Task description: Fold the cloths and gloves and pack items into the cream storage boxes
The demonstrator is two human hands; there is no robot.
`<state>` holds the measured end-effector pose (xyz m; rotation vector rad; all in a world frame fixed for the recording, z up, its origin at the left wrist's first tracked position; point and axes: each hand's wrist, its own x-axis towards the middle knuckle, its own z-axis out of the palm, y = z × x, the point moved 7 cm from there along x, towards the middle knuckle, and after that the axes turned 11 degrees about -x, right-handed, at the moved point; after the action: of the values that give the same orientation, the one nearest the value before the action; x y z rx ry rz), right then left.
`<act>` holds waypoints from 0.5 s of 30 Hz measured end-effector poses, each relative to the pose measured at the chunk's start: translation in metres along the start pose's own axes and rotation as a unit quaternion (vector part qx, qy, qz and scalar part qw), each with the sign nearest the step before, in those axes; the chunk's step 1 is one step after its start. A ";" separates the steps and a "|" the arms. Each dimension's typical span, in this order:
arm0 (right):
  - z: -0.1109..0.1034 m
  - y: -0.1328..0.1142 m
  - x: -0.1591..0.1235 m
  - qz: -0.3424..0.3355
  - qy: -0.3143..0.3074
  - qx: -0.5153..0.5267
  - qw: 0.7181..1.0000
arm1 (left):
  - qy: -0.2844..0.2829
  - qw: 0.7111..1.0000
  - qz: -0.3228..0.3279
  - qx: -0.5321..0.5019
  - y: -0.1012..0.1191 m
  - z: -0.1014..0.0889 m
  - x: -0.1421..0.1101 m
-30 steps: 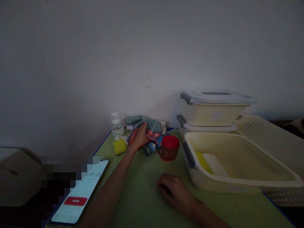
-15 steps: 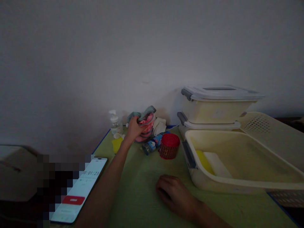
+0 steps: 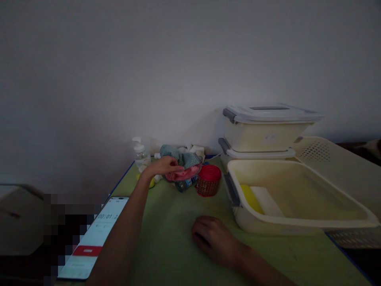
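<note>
My left hand (image 3: 164, 165) is at the left side of a crumpled grey-green and pink cloth (image 3: 187, 162), its thumb and forefinger apart and touching the fabric. The cloth lies in a loose heap over a clear bottle with a blue label (image 3: 185, 184), hiding much of it. A red-lidded woven round container (image 3: 208, 180) stands just right of the cloth. Beneath my left wrist a yellow thing (image 3: 151, 183) is partly hidden. My right hand (image 3: 216, 240) rests on the green tabletop (image 3: 169, 242) with its fingers curled in, and nothing shows in it.
A clear pump bottle (image 3: 142, 157) stands at the back left. On the right sits an open cream bin (image 3: 300, 222) with a yellow and a white item inside. Behind it are stacked lidded boxes (image 3: 268, 137) and a perforated basket (image 3: 336, 167). A phone (image 3: 92, 234) lies front left.
The cloth has dropped from a raised bunch to a lower, flatter heap over the bottle. My left hand has lowered and its grasp has loosened. My right hand has stayed in place.
</note>
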<state>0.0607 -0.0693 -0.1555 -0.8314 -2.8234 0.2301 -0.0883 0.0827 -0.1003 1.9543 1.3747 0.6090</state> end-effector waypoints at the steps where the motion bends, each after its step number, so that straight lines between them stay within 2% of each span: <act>1: 0.000 0.000 0.000 -0.001 -0.002 -0.001 1.000 | 0.017 1.000 -0.002 -0.001 -0.002 0.003 0.003; 5: 0.000 -0.001 -0.001 0.001 -0.003 -0.019 1.000 | 0.099 0.995 0.004 -0.025 -0.002 0.006 0.014; 8: 0.001 0.000 -0.001 -0.003 0.003 -0.024 1.000 | 0.214 0.975 0.010 -0.060 0.003 -0.014 0.012; 12: 0.002 0.000 -0.001 -0.013 0.005 -0.030 0.999 | 0.351 0.926 0.028 -0.134 0.017 -0.050 -0.006; 14: 0.002 0.000 -0.001 -0.014 0.006 -0.028 1.000 | 0.393 0.886 0.075 -0.236 0.030 -0.063 -0.019; 15: 0.001 0.000 -0.001 -0.014 0.007 -0.027 1.000 | 0.406 0.847 0.116 -0.322 0.037 -0.067 -0.027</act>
<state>0.0609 -0.0701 -0.1569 -0.8010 -2.8371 0.1450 -0.1210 0.0654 -0.0274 1.3214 1.1227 1.8997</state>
